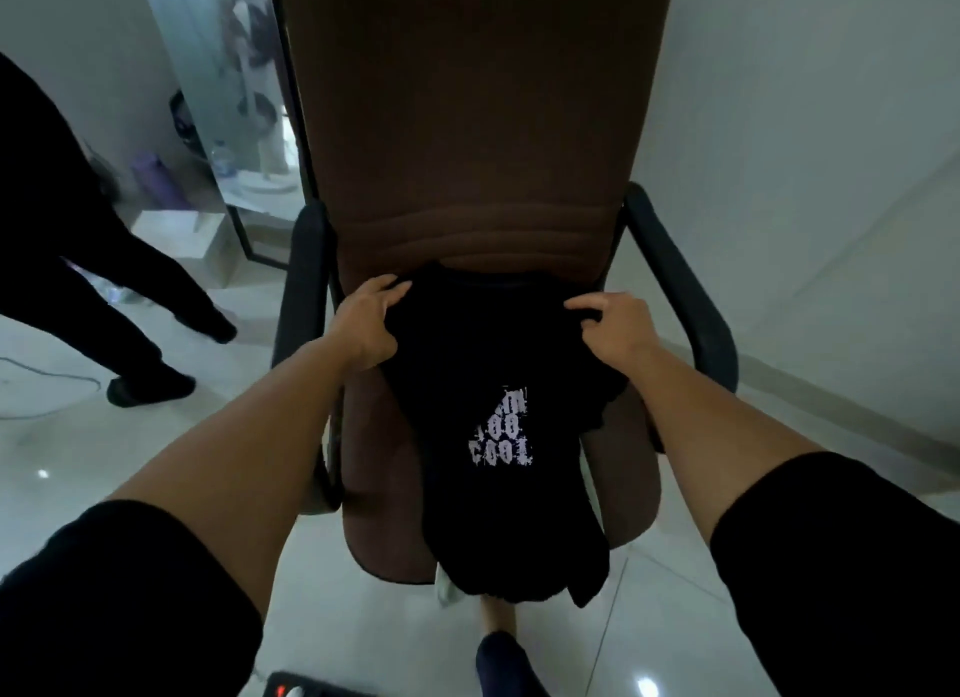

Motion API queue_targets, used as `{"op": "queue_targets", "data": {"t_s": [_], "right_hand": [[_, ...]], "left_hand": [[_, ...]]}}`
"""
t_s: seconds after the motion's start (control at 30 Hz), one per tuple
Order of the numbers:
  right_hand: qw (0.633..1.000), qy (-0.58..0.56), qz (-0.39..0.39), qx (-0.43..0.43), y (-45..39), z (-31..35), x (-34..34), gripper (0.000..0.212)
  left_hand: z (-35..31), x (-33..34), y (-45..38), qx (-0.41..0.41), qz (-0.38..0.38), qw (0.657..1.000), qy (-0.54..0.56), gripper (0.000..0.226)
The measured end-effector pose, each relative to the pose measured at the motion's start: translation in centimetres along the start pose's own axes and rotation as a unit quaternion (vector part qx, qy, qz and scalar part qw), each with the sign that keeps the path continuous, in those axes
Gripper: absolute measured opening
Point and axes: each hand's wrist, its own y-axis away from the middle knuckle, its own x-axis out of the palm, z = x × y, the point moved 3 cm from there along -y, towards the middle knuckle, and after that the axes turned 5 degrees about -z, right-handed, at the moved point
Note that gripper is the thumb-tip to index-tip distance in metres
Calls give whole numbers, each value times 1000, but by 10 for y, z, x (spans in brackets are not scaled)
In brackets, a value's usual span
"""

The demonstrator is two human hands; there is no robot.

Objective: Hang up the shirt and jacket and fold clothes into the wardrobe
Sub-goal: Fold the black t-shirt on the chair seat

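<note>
One shirt [498, 426], one chair [478, 124], two hands [363, 327].

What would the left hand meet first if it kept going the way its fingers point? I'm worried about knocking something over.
Probably the brown chair backrest: the left hand, gripping the black T-shirt, points up and slightly right toward its lower cushion. Depth is unclear.

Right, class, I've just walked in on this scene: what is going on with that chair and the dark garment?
A person stands over a brown office chair with a black printed T-shirt spread on its seat, hem hanging over the front edge. The left hand and right hand each pinch the shirt near its shoulders. It looks ready for lifting or folding. Another person's legs show at left beside a mirror.
</note>
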Motion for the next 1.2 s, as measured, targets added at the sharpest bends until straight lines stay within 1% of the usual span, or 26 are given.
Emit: {"op": "queue_targets", "data": {"t_s": [0.07,0.2,0.33,0.4,0.47,0.53,0.6,0.67,0.7,0.73,0.77,0.8,0.83,0.9,0.93,0.97,1.0,1.03,1.07,1.1,1.13,1.17,1.2], "right_hand": [[999,-35,-36,3,30,17,-42,40],[993,-67,-96,9,88,54,-128,45],[973,-140,-185,-6,120,100,-215,47],[957,-190,-219,-27,132,122,-251,47],[941,-245,-230,-50,144,147,-279,46],[917,-331,-210,-67,156,174,-296,40],[892,-417,-152,-87,167,198,-305,33],[872,-472,-81,-103,173,215,-308,34],[866,-485,-48,-113,175,222,-308,37],[866,-484,-26,-121,175,226,-309,43],[872,-472,-13,-129,176,230,-309,49],[879,-457,-8,-137,176,234,-308,50],[886,-439,-7,-146,175,237,-308,48],[905,-393,-13,-162,174,241,-307,35],[917,-360,-14,-171,171,239,-307,34],[927,-329,-18,-178,168,237,-307,40],[934,-307,-23,-182,165,234,-309,46],[936,-296,-26,-190,165,232,-310,49],[935,-294,-28,-195,164,231,-311,49],[933,-299,-28,-198,163,229,-312,46],[931,-308,-27,-194,161,228,-313,42],[930,-315,-27,-188,159,226,-313,40],[931,-315,-28,-182,157,224,-313,39]], "left_hand": [[-20,-33,30,30,-16,999,-4,79],[-64,-102,84,75,-57,996,10,80],[-109,-184,114,116,-118,985,42,87],[-133,-222,130,131,-154,975,91,84],[-158,-250,143,146,-173,957,183,75],[-184,-268,150,144,-161,920,328,71],[-212,-279,156,139,-123,877,443,68],[-243,-284,165,147,-95,850,497,52],[-257,-285,170,147,-91,843,510,45],[-270,-285,172,146,-94,840,514,40],[-279,-284,175,140,-101,848,502,38],[-285,-283,176,136,-107,854,491,37],[-289,-282,178,129,-108,855,491,36],[-296,-282,178,125,-94,836,525,32],[-298,-282,177,126,-88,823,547,30],[-301,-281,178,133,-87,811,564,26],[-303,-281,177,144,-85,809,564,21],[-306,-281,178,157,-86,823,538,25],[-308,-280,180,174,-98,851,485,37],[-309,-279,179,199,-114,883,409,45],[-309,-279,178,223,-140,910,321,48],[-310,-280,178,242,-176,925,234,48],[-309,-281,178,255,-215,929,158,47]]}}
